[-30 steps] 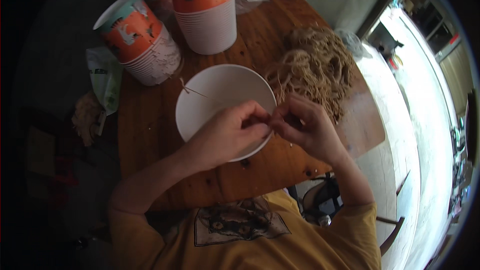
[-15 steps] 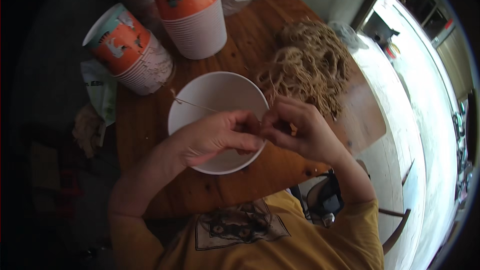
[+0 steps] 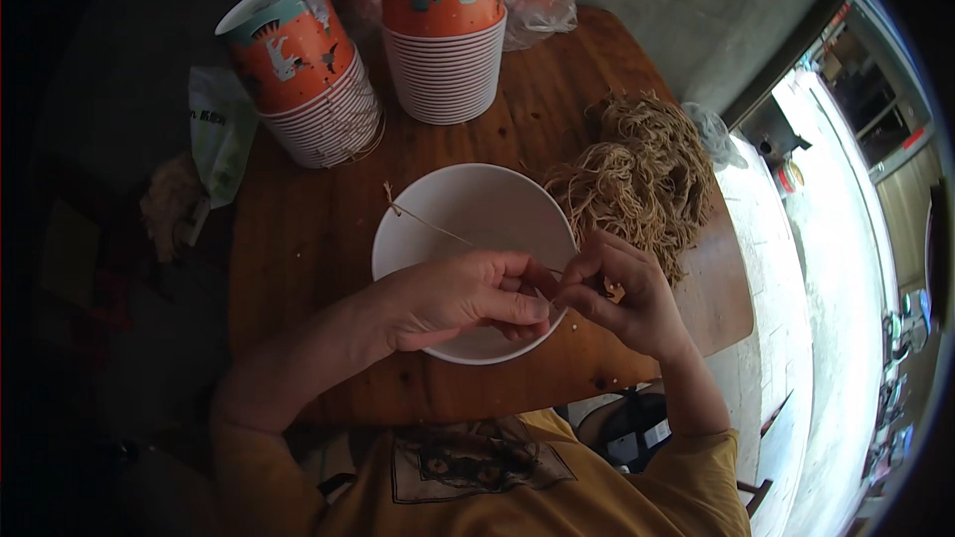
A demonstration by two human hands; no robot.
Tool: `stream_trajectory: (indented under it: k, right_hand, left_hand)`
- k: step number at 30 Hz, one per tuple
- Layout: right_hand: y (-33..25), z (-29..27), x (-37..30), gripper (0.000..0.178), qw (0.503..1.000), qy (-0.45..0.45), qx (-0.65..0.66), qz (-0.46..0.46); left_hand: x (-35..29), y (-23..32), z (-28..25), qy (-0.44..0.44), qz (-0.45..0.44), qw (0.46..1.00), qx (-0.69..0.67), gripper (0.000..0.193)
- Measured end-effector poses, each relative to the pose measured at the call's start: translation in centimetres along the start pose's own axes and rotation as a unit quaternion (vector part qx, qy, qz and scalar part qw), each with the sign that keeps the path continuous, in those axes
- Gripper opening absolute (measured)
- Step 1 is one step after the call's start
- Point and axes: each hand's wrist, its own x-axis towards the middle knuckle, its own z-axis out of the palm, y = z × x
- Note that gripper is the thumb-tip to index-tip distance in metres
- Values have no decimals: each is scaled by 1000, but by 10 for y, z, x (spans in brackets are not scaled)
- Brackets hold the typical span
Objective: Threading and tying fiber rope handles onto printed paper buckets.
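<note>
A white paper bucket (image 3: 448, 201) stands on the table, its mouth facing me. A thin piece of brown twine (image 3: 435, 228) runs across the mouth from a knotted end at the upper left rim. It disappears behind my left hand (image 3: 477, 300), whose fingers are bent together over the right part of the bucket. Beside the right rim, my right hand (image 3: 629, 300) pinches close to the left fingertips, and a bit of twine shows between the two hands. The exact grip is partly hidden by the fingers.
A heap of loose brown twine (image 3: 642, 179) lies at the right of the wooden table (image 3: 318, 338). Two stacks of nested orange-and-white buckets, a leaning one (image 3: 308, 80) and an upright one (image 3: 445, 50), stand at the back. Clear plastic wrap (image 3: 542, 0) covers more behind them.
The whole picture has shifted, so the table and stacks sit farther right. Both hands stay together at the bucket's right rim, with only small finger movement.
</note>
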Motion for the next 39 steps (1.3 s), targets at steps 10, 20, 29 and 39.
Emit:
stream_trajectory:
  k: [10, 20, 29, 39]
  right_hand:
    - [2, -2, 6, 9, 999, -40, 6, -33]
    - [-5, 15, -11, 10, 998, 37, -35, 24]
    - [-7, 38, -19, 11, 993, 116, -23, 26]
    - [-1, 46, -21, 12, 988, 151, -27, -5]
  left_hand:
    - [5, -12, 11, 59, 34, 996, 65, 28]
    - [1, -14, 24, 202, 240, 815, 486, 14]
    - [-4, -18, 26, 245, 352, 680, 595, 14]
    - [-1, -19, 21, 214, 353, 781, 470, 17]
